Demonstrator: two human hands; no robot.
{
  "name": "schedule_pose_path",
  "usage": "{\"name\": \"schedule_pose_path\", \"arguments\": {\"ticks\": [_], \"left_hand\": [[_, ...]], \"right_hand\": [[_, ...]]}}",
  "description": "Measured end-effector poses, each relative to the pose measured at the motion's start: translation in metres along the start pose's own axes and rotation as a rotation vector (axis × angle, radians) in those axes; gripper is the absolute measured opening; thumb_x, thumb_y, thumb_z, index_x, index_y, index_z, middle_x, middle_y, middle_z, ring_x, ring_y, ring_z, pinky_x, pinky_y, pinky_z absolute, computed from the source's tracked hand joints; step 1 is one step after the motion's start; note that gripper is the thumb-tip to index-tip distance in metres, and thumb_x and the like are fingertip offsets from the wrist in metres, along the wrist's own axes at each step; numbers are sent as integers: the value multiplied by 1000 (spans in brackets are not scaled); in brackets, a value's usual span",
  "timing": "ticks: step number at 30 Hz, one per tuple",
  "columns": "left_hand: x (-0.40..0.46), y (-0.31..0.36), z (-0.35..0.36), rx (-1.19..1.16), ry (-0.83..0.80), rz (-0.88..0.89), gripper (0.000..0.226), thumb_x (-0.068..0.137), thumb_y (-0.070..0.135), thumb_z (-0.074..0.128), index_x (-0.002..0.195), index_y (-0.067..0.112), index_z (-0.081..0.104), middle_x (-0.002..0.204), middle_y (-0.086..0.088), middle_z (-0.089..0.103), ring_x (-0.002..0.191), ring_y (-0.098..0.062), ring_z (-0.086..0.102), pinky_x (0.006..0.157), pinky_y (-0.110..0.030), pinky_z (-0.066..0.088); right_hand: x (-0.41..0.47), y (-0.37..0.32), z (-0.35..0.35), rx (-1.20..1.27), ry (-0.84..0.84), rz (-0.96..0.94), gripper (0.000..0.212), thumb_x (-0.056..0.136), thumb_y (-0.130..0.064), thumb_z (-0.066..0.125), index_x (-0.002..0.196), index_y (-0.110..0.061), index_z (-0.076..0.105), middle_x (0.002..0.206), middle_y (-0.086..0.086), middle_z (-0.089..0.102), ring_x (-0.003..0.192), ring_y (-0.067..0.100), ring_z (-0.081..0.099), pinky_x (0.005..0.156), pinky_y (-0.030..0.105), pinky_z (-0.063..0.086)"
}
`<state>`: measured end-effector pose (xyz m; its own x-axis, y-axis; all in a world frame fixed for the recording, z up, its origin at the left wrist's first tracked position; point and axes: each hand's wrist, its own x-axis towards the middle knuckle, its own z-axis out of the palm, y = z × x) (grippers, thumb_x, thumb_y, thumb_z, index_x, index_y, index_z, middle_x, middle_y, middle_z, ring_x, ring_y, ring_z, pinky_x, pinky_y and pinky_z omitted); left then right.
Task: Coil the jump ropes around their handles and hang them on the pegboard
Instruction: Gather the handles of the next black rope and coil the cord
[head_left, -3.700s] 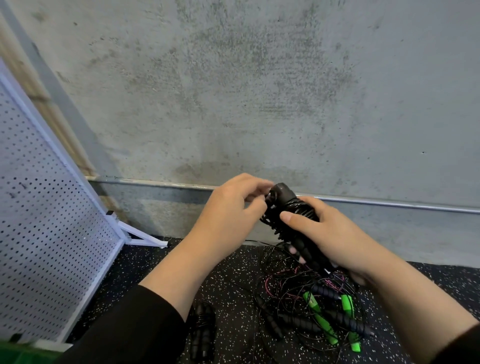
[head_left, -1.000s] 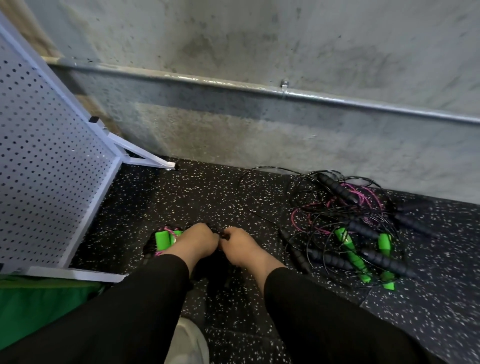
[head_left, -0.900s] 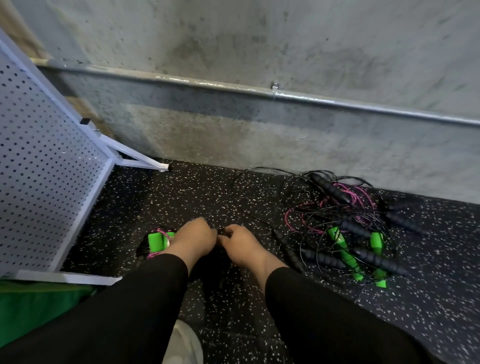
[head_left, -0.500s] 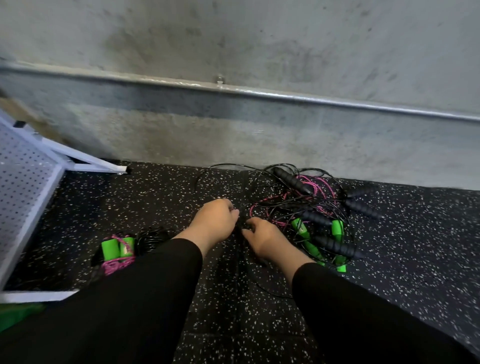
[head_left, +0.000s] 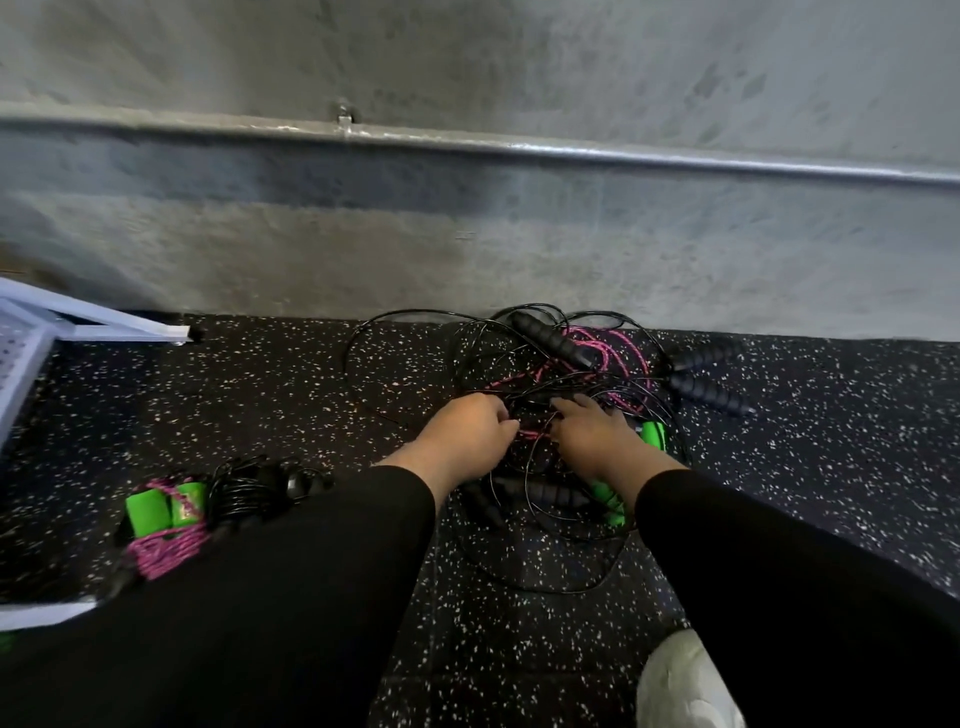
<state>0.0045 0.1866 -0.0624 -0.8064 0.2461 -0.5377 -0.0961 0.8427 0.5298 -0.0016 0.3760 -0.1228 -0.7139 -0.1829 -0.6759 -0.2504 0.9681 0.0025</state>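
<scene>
Head view: both hands (head_left: 470, 434) (head_left: 592, 436) reaching into limp, snag-prone ropes (head_left: 545, 384), grips unclear; stiff black handle (head_left: 553, 340) beyond fingertips the better hold.

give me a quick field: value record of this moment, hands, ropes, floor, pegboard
left hand: reaching into the tangle, fingers curled, grip unclear
right hand: on the tangle, grip unclear
tangled ropes: loose black and pink cords with black and green handles, by the wall
coiled ropes: green-handled pink bundle and a black bundle, on the floor, left
pegboard: white, far left edge, no ropes seen on it
floor: black, speckled
</scene>
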Motion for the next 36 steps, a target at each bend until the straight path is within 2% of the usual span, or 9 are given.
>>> {"name": "schedule_pose_path", "arguments": {"ticks": [5,10,13,17,20,22,26,32,36], "left_hand": [[-1,-8,-1,-19,-1,-34,30,104,32,51,119,12,68,104,-5,70,94,-22,63,75,-27,44],[-9,-14,-9,-34,16,-44,29,104,29,51,114,9,70,99,-7,70,90,-23,63,73,-28,46],[-16,-9,-18,-42,52,-34,29,104,30,51,115,11,69,99,-7,71,89,-24,64,73,-29,47],[-27,-1,-30,-45,94,-4,28,104,31,51,115,13,70,97,-5,72,81,-22,62,70,-29,47],[-37,2,-40,-19,123,29,29,104,30,50,116,13,70,101,-5,73,87,-23,65,76,-30,52],[-45,4,-47,12,140,40,29,104,30,50,117,13,70,106,-5,73,93,-22,65,81,-30,52],[-63,15,-71,0,202,90,31,105,30,50,125,13,67,118,-7,71,109,-25,65,94,-34,52],[-109,75,-121,-229,242,229,65,104,41,52,160,20,27,152,-5,50,136,-23,49,113,-36,39],[-146,108,-138,-427,285,296,59,103,37,56,155,19,36,147,-4,54,134,-17,50,106,-25,36]], "right_hand": [[10,-4,-1,-78,81,4,38,97,-7,52,133,-13,59,149,10,36,142,36,28,111,69,25],[3,-2,-12,-45,133,-19,25,98,-9,52,120,-11,64,130,10,46,123,32,48,116,61,27],[-6,4,-25,120,269,-51,15,95,-9,56,109,-15,59,114,9,54,99,31,60,94,47,51],[-20,5,-51,177,308,13,21,95,-7,51,113,-17,58,111,10,60,94,33,62,84,40,52],[-28,2,-66,153,332,42,21,97,-13,55,114,-12,66,120,13,58,105,34,61,90,39,51],[-39,0,-75,214,484,39,22,97,-17,56,114,-14,68,120,11,57,109,31,57,93,38,48],[-80,-7,-122,495,616,-31,18,102,-17,54,112,-11,68,90,6,69,63,13,55,54,24,40],[-178,-22,-228,672,886,-148,15,101,-26,59,107,-24,72,72,-5,65,66,21,68,68,32,54],[-237,-34,-259,706,929,-225,14,100,-22,60,103,-25,74,59,-16,62,52,-2,58,55,16,41]]}}
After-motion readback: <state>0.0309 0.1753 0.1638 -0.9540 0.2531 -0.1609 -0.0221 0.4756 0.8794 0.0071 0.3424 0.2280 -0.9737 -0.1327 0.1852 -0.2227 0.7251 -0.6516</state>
